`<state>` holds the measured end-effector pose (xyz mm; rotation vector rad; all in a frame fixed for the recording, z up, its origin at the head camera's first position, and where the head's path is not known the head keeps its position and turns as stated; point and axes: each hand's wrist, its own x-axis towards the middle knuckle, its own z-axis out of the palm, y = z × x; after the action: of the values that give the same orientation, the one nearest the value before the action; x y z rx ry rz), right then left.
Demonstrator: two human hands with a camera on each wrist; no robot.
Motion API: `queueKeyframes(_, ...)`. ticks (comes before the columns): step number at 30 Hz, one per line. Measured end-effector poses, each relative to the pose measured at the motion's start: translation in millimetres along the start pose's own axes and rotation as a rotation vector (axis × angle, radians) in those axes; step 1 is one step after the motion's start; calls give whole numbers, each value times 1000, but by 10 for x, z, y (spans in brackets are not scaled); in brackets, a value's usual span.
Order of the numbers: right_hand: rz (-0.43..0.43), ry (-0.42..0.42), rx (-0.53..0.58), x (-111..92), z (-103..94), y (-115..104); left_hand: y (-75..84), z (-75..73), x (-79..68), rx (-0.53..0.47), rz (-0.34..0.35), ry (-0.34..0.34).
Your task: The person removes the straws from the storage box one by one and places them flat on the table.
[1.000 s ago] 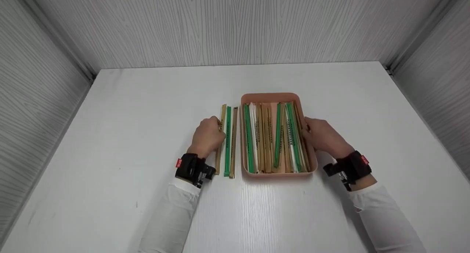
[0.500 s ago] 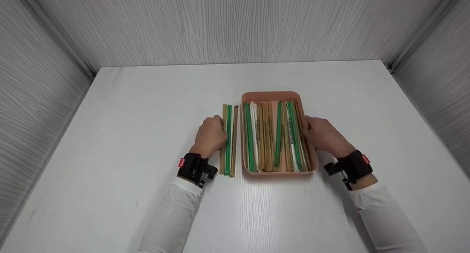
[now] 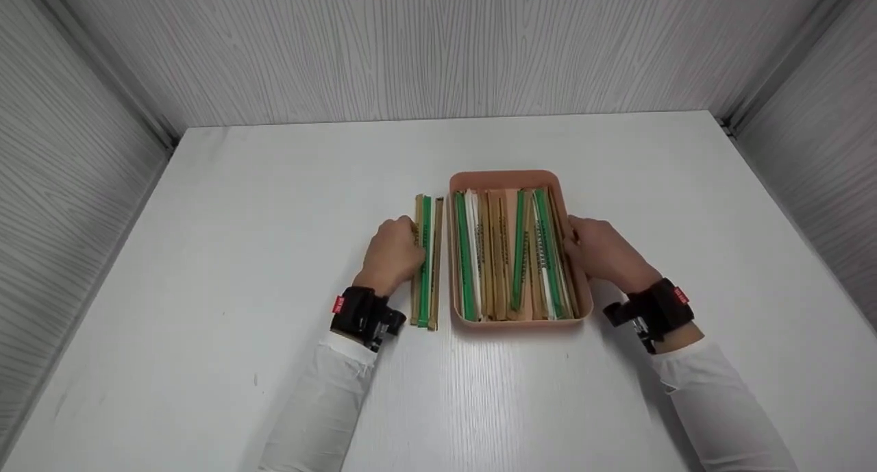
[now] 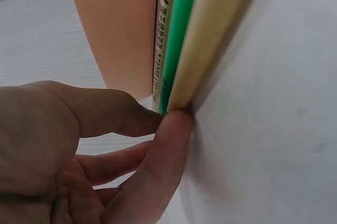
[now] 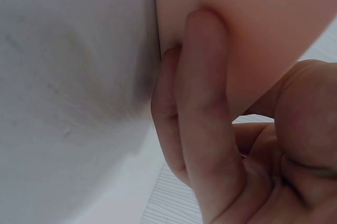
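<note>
1. On the white tabletop (image 3: 205, 362), a salmon-coloured tray (image 3: 503, 180) stands between the two hands, right of three wrapped sticks that lie side by side.
2. The left hand (image 3: 392, 254) pinches the outermost of these, a tan stick (image 3: 414, 311), between thumb and finger; whether the pinch also takes in the green stick (image 3: 425, 297) beside it, one cannot tell.
3. The third, a brown stick (image 3: 435, 290), lies nearest the tray, just beside its left wall and apart from it.
4. The right hand (image 3: 611, 256) grips the tray's right wall, fingertips pressed to the outside and thumb reaching over the rim.
5. Inside the tray, tan, green and white wrapped sticks (image 3: 499, 266) lie lengthwise in two groups, with the tray's floor showing between them.
6. Each wrist wears a black camera band (image 3: 354, 313) above a white sleeve (image 3: 318, 396).
7. Behind the tabletop rises a grey wood-grained panel (image 3: 438, 54).
</note>
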<state>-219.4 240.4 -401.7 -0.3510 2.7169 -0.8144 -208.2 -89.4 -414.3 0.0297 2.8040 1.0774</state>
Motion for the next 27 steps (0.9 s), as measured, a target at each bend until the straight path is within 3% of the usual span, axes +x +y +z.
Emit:
queueKeyframes(6, -1, 1, 13, 10, 8, 11, 185, -82, 25, -6, 34, 55)
queueKeyframes(13, -2, 5, 13, 12, -8, 25, 764, -45, 146, 92, 197, 32)
queueKeyframes(17, 2, 4, 15, 13, -9, 20, 1087, 107, 254, 160, 267, -30)
queueKeyframes(20, 5, -12, 18, 14, -8, 16, 1256, 267, 335, 236, 283, -105)
queueKeyframes(23, 9, -28, 16, 12, -7, 10, 1349, 436, 399, 326, 270, -163)
queueKeyframes(27, 20, -35, 8, 6, -8, 2, 1369, 610, 424, 419, 252, -180)
